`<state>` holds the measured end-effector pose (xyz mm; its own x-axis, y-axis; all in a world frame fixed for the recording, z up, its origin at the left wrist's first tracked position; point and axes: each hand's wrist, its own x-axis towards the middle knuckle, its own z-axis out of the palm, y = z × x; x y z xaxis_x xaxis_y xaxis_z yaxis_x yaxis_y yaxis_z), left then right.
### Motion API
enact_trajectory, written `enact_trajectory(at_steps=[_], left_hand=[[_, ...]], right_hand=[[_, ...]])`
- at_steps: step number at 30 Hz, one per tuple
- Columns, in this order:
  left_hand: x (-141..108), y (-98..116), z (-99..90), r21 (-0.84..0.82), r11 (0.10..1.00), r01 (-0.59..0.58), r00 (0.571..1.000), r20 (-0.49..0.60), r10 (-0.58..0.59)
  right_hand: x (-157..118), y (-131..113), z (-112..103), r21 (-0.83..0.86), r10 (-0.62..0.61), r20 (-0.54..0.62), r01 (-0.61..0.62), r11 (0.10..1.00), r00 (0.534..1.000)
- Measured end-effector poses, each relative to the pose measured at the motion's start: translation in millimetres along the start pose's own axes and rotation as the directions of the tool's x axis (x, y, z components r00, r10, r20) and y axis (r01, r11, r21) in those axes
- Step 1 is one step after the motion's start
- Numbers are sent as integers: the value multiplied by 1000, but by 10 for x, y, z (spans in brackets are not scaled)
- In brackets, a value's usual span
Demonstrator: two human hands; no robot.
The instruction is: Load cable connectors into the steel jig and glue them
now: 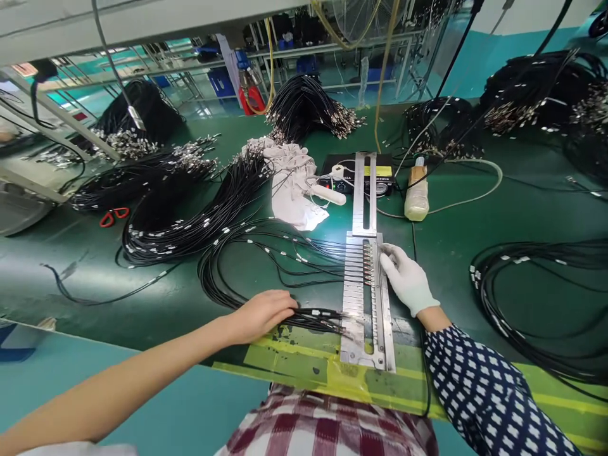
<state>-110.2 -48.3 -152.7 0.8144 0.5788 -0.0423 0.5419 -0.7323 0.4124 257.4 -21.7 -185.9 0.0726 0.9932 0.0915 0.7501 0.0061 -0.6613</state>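
My left hand [266, 311], bare, is closed over a bundle of black cables [316, 318] near the table's front edge. The bundle's stripped ends lie on the lower part of a slotted metal jig [352, 294]. Higher on the jig, several black cables [323, 253] run in from the left, their small metal connectors [367, 263] lined up along the slot. My right hand [407, 278], in a white glove, rests at the jig's right edge with fingertips drawn together beside the top connectors. Whatever those fingertips may pinch is hidden.
Behind the jig stand a black control box [327, 166] and a taped bottle [417, 196]. A whitish cloth [289, 183] lies left of them. Red-handled scissors [114, 216] sit farther left. Black cable bundles [304, 104] fill the back, with a coil [494, 304] at right.
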Motion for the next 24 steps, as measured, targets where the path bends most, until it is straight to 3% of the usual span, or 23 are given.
enact_trajectory(at_steps=[3, 8, 16, 19, 22, 24], left_hand=[[3, 30, -143, -194, 979, 69, 997, 37, -63], [1, -9, -278, -317, 934, 167, 985, 22, -169], [33, -55, -342, -470, 860, 199, 927, -195, -321], [-36, -85, -444, -454, 842, 292, 945, 4, -326], [-238, -234, -541, -329, 831, 449, 890, 243, -385], [-402, -363, -571, -222, 834, 505, 849, 299, -435]], right_hand=[[7, 4, 7, -8, 17, 3, -17, 1000, 1000], [12, 5, 9, 15, 25, 12, -25, 1000, 1000], [13, -15, 11, -10, 42, 13, -42, 999, 999], [19, -6, 14, -23, 47, 15, -47, 999, 999], [31, 24, 26, -40, 51, 20, -50, 998, 998], [42, 50, 38, -43, 49, 24, -48, 998, 999]])
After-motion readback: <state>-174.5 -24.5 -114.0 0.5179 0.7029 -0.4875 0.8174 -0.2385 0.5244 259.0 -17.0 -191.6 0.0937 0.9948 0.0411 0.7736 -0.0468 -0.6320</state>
